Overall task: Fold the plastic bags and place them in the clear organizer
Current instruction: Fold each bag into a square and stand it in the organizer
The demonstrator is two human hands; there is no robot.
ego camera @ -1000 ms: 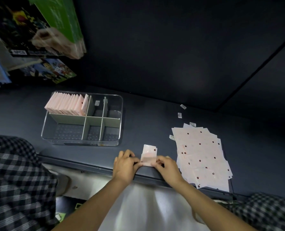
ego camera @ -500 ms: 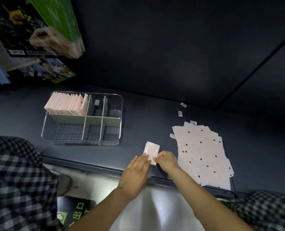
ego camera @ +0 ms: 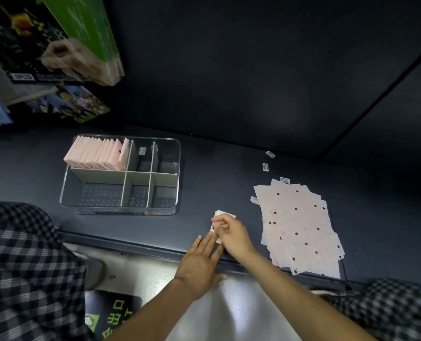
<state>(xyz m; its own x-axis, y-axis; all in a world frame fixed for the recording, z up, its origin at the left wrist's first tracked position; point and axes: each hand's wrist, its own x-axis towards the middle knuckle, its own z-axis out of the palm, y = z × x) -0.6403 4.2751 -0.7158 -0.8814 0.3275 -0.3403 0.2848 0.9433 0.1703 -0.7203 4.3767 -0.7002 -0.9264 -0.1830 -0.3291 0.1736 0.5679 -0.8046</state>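
A small folded pink plastic bag [ego camera: 223, 214] lies near the dark table's front edge. My right hand [ego camera: 231, 233] lies over it with fingers curled, pinching it at its left side. My left hand [ego camera: 203, 258] is flat with straight fingers, its tips touching the bag's near end. To the right lies a spread pile of flat pink bags with dark dots [ego camera: 300, 227]. The clear organizer [ego camera: 177, 168] stands at the left; its back-left compartment holds a row of several folded pink bags [ego camera: 96, 153] standing on edge.
Small white labels [ego camera: 265, 166] lie loose on the table behind the flat pile. Colourful boxes [ego camera: 56, 45] hang at the upper left. Checked cloth [ego camera: 24, 267] fills the lower left and right corners. The table's front edge [ego camera: 143, 247] runs just beneath my hands.
My left hand went from gripping the bag to lying flat and slid back toward the table edge. My right hand moved over the folded bag, which has folded down smaller.
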